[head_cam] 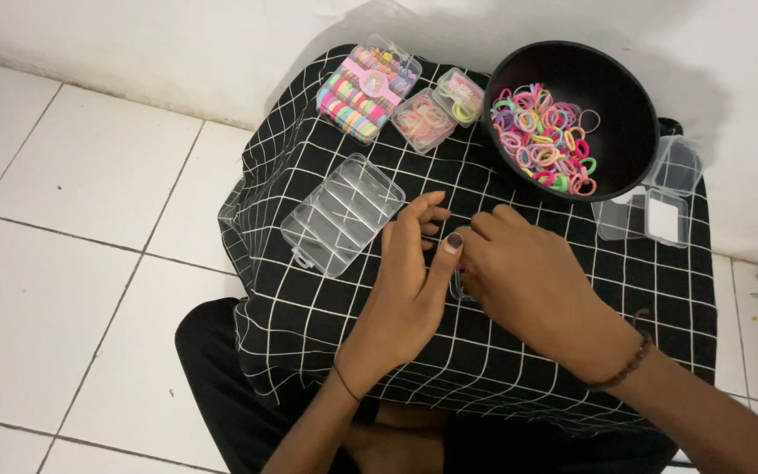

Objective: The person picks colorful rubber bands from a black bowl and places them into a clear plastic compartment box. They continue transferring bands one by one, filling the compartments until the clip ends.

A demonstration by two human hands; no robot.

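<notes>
My left hand [410, 285] and my right hand [532, 281] meet over the middle of a black cloth with a white grid [309, 307]. Both close around a small clear plastic piece [458, 285], mostly hidden between my fingers. An empty clear compartment box [342, 213] lies open just left of my left hand. A black bowl [625, 114] full of small coloured elastic hair bands [544, 138] stands at the back right.
A filled clear box of coloured bands [366, 88] and two small clear boxes with bands [423, 118] [460, 95] lie at the back. Empty clear containers [651, 211] [677, 162] stand right of the bowl. White floor tiles [63, 263] lie left, a white wall behind.
</notes>
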